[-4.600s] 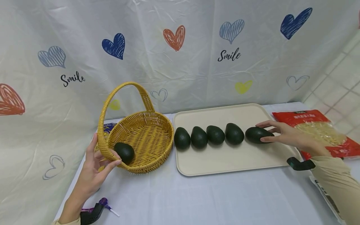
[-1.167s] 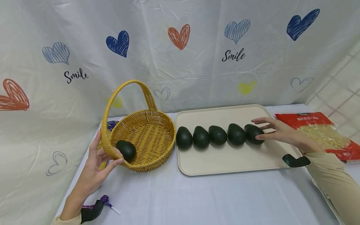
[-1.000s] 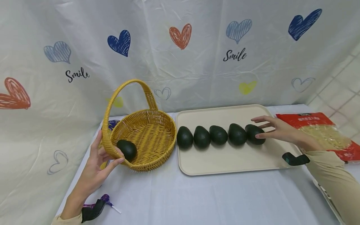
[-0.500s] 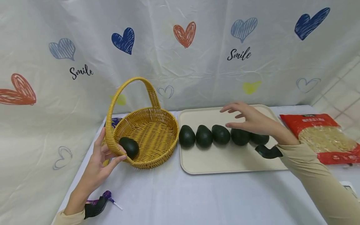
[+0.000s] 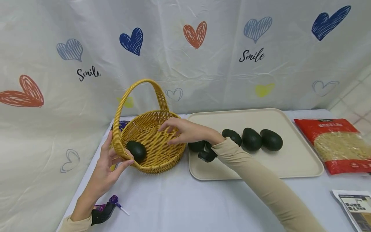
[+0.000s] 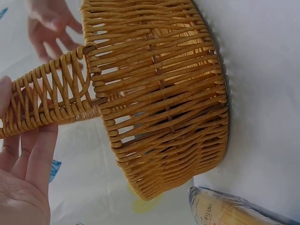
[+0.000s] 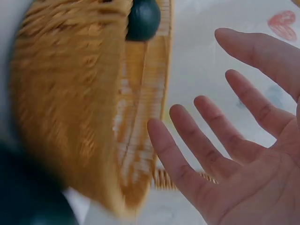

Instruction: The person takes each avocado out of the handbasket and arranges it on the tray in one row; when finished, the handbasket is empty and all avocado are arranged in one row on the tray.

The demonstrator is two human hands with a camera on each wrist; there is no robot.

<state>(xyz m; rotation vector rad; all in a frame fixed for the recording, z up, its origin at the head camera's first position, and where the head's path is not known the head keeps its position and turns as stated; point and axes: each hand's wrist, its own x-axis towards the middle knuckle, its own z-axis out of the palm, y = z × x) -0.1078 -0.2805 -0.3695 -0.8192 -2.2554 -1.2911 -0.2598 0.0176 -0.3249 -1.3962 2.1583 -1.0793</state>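
Observation:
In the head view my left hand (image 5: pixel 105 170) grips the yellow wicker basket (image 5: pixel 157 137) at the base of its tall arched handle (image 5: pixel 118 129). Seen from the left wrist, the thumb and fingers curl round the woven handle (image 6: pixel 47 96). One dark green avocado (image 5: pixel 137 150) lies inside the basket, close to that hand. Over the basket's right side hovers my right hand (image 5: pixel 191 129), fingers spread and holding nothing; the right wrist view shows its bare palm. More avocados (image 5: pixel 271 140) stand in a row on the cream tray (image 5: pixel 275 164), the leftmost ones partly hidden by my right wrist.
Right of the tray lies a red packet of pale food (image 5: pixel 336 145), with a printed white packet (image 5: pixel 355 206) nearer the front. A purple-wrapped lollipop (image 5: pixel 114 199) lies by my left wrist. Behind the basket sits a blue and yellow package (image 5: pixel 123 124).
My right hand turned the rightmost avocado and brought it against the row, let go, then swept left over the tray to above the basket. The left hand keeps its hold.

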